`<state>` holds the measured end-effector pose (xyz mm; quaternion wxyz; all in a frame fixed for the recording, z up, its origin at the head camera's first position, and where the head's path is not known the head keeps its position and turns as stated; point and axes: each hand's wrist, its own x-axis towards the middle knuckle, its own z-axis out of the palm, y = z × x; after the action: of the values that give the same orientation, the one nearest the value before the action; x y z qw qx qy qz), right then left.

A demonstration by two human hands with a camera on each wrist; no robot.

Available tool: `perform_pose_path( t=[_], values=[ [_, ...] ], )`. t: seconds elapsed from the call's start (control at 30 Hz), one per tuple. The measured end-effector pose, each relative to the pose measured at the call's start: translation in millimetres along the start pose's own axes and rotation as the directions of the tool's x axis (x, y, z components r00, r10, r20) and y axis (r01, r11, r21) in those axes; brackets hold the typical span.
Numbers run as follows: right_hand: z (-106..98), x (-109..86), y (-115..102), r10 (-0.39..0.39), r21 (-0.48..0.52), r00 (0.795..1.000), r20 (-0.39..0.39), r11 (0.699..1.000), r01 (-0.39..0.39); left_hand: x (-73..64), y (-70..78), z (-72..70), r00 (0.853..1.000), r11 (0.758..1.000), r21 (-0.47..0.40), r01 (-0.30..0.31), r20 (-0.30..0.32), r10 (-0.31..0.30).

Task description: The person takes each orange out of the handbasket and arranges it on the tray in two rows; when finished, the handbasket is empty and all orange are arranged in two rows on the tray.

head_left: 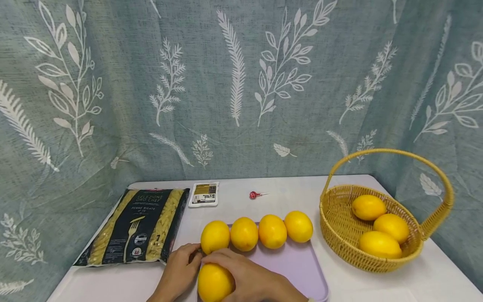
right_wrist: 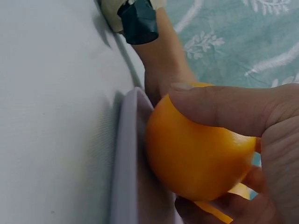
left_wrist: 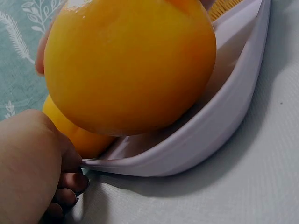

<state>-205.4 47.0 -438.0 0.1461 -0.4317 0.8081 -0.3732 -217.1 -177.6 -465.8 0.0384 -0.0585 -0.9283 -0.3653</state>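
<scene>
My right hand (head_left: 250, 274) grips a round yellow orange (head_left: 215, 283) over the near left part of the lilac tray (head_left: 294, 262). In the right wrist view the thumb lies across the top of this orange (right_wrist: 201, 149), with fingers curled round its far side. My left hand (head_left: 179, 268) is at the tray's left edge. The left wrist view shows that hand (left_wrist: 32, 163) pinching the tray's rim (left_wrist: 187, 144), fingers curled beneath. Several oranges (head_left: 244, 234) stand in a row along the tray's far side.
A wicker basket (head_left: 339, 247) with a tall handle stands to the right, holding three yellow fruits (head_left: 380, 244). On the left lies a bag of penne (head_left: 136, 226). Behind the tray are a small flat packet (head_left: 204, 194) and a red-wrapped lollipop (head_left: 256, 195). A patterned curtain (head_left: 241, 84) hangs behind.
</scene>
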Motion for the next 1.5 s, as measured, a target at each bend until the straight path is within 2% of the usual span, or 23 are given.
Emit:
perform_pose_path(
  t=[0.33,0.53,0.73,0.83,0.97,1.03,1.1,1.23,1.33,1.37,1.43,1.5],
  values=[
    [-8.1,-3.1,-11.5,-0.024,-0.074,0.999,-0.022,0.997,0.022,0.5,-0.8,-1.6,1.000,1.000,-0.009,-0.001,0.003,0.001],
    [-20.8,-11.4,-24.2,-0.032,-0.061,0.996,-0.089,0.998,0.026,-0.1,-0.1,-1.0,1.000,1.000,-0.006,0.008,0.008,-0.008],
    [-50.9,-30.6,-35.6,0.024,-0.006,0.986,-0.162,1.000,-0.025,-0.7,0.1,-0.1,1.000,1.000,-0.013,0.013,0.009,-0.012],
    [-72.5,-44.3,-38.7,0.089,0.034,0.987,-0.131,0.996,-0.086,-0.3,-0.5,-0.2,1.000,1.000,-0.017,0.008,0.008,-0.007],
    [-102.3,-69.9,-42.8,0.180,0.002,0.978,-0.106,0.984,-0.180,0.7,-1.0,-0.7,1.000,1.000,-0.014,0.010,0.016,-0.010],
    [-116.6,-85.0,-44.8,0.213,-0.016,0.969,-0.122,0.976,-0.217,1.0,-0.4,-0.5,0.999,1.000,-0.015,0.024,0.025,-0.024],
    [-129.9,-100.3,-46.4,0.242,-0.004,0.959,-0.149,0.969,-0.245,1.0,0.7,-0.5,0.999,0.999,-0.014,0.031,0.032,-0.031],
    [-152.7,-128.2,-46.0,0.257,0.043,0.938,-0.233,0.966,-0.254,0.4,1.6,-1.1,0.998,0.999,-0.008,0.047,0.034,-0.046],
    [-166.2,-151.0,-41.5,0.261,0.035,0.911,-0.318,0.964,-0.264,0.7,2.3,-0.7,0.998,0.999,-0.004,0.054,0.034,-0.054],
    [-170.6,-158.9,-39.2,0.275,0.032,0.897,-0.346,0.959,-0.282,0.9,2.7,-0.5,0.998,0.998,-0.005,0.057,0.036,-0.057],
    [-179.2,-175.0,-33.8,0.326,0.007,0.856,-0.402,0.936,-0.353,1.0,3.4,-0.7,0.998,0.999,-0.005,0.054,0.041,-0.054],
    [-187.2,-188.9,-26.4,0.401,-0.011,0.798,-0.449,0.891,-0.454,0.3,3.6,-1.5,0.998,0.999,-0.001,0.055,0.041,-0.055]
  ],
)
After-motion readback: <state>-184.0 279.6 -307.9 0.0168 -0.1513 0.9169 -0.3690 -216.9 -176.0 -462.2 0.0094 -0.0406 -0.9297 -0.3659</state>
